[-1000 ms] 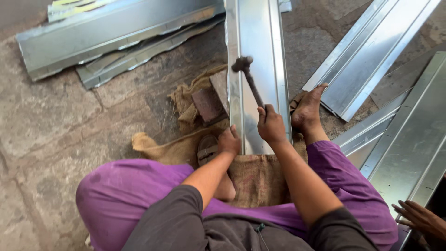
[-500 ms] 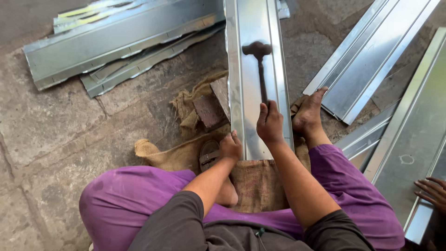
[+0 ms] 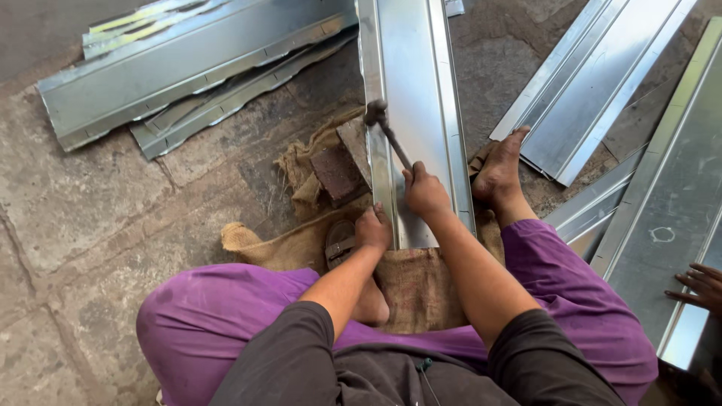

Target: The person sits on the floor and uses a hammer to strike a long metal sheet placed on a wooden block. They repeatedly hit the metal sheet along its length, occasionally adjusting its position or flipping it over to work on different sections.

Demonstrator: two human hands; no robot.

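While left hand (image 3: 374,228) steadies shiny folded sheet (image 3: 410,98), hammer (image 3: 385,126) strikes.

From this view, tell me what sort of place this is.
Likely an informal sheet-metal workshop on a stone floor. The right hand swings a hammer at a folded metal sheet, which the left hand steadies; more bent sheets lie around.

A sheet-metal workshop, floor level

Folded metal sheets (image 3: 188,83) lie across the stone floor (image 3: 83,218), more at its right edge (shiny, freshly bent), with burlap sacking (image 3: 301,240) and a hammer (image 3: 387,131) among them.
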